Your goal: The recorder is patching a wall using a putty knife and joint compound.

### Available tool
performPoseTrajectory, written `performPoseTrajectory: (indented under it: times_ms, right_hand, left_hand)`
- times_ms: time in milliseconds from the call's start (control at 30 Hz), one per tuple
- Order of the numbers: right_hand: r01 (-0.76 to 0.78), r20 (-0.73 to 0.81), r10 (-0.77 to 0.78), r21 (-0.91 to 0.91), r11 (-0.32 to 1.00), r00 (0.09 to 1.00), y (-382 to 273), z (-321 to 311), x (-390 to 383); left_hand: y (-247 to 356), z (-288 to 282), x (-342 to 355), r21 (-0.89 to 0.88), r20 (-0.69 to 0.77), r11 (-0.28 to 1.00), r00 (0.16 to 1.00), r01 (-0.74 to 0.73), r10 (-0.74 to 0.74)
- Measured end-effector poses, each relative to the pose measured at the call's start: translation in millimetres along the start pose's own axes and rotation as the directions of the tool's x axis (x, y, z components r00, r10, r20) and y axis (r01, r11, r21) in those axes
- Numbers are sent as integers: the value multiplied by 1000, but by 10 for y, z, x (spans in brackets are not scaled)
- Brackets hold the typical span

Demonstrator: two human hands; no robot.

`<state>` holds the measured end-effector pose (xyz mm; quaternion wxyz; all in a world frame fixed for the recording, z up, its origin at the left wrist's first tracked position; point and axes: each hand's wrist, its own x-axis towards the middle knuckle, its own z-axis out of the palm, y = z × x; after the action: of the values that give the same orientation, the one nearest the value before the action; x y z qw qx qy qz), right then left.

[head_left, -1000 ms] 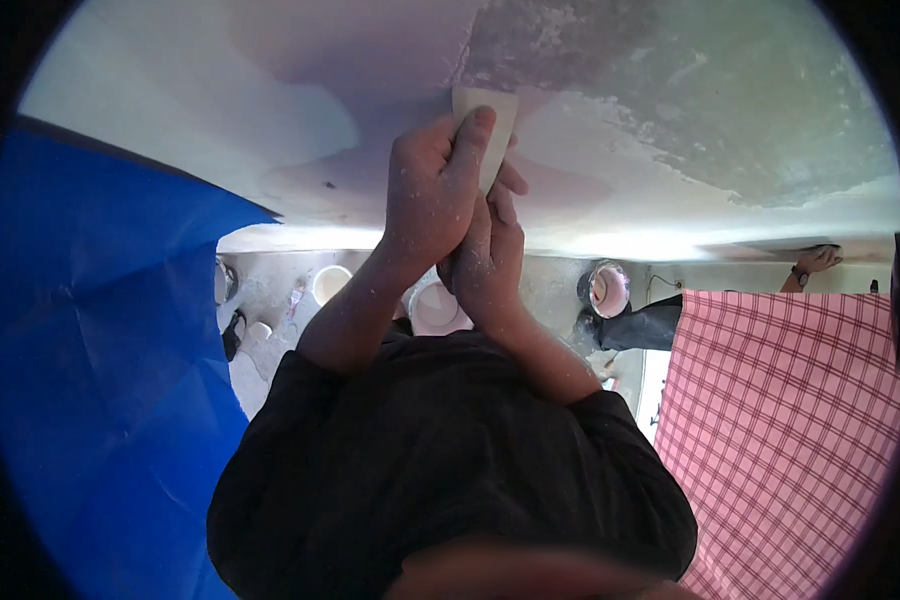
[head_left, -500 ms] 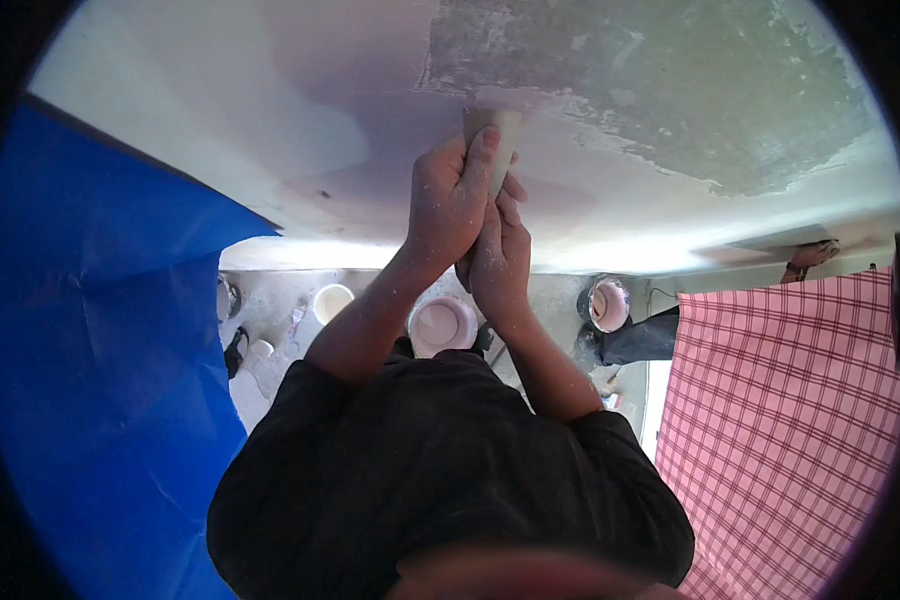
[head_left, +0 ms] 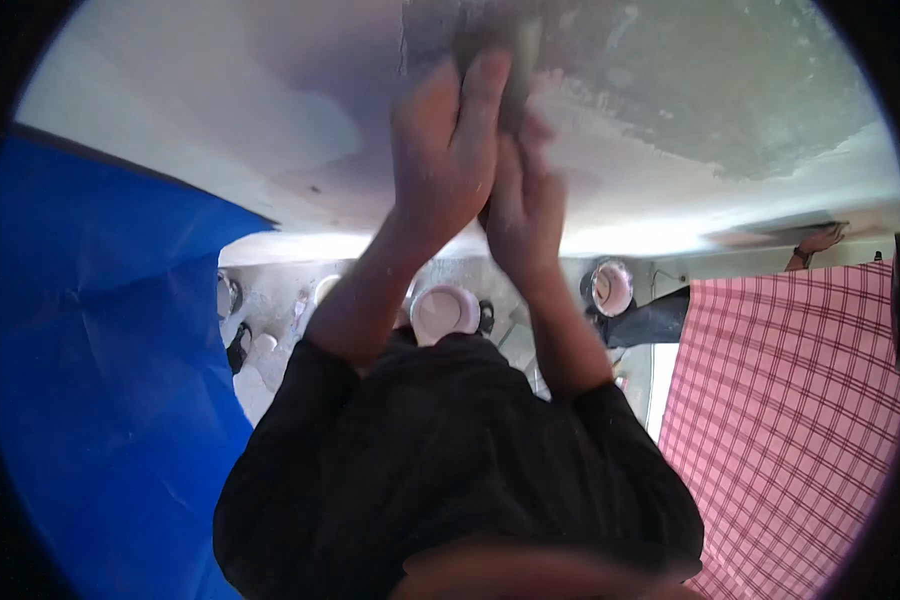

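Observation:
My left hand (head_left: 442,150) is closed around a pale, flat putty scraper (head_left: 526,70), thumb along it. My right hand (head_left: 530,205) grips just below, close against the left, its fingers partly hidden and smeared by motion. The scraper is blurred; it meets the wall (head_left: 270,120) at the lower left edge of a rough grey-green patch (head_left: 710,90). Smoother whitish and pinkish coating surrounds that patch. White specks dot my hands and forearms.
Below stand a bucket of pale paste (head_left: 444,312) and another smeared bucket (head_left: 610,287). Blue sheeting (head_left: 110,350) hangs at left, pink checked cloth (head_left: 790,370) at right. Beyond the cloth, another person's hand (head_left: 821,240) is at the wall with a flat blade.
Both my hands and the scraper have moved up the wall, onto the edge of the grey-green patch. The other person's hand has shifted slightly upward in view.

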<state>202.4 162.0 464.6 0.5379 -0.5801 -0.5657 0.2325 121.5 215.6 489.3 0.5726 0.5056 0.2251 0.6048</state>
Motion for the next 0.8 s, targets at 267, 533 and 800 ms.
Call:
performPoseTrajectory:
  times_ms: [267,533,800]
  right_hand:
    - [-167,-111,198,243,956,974,112,98,-374]
    - [-385,65,385,313,868,921,213,11,-378]
    - [-168,-13,171,135,977,985,122,-62,-322]
  left_hand:
    - [-175,1,-257,60,43,980,980,190,-193]
    - [-315,2,-197,75,44,966,967,246,-250]
    - [-111,86,-107,-10,62,935,934,353,-352]
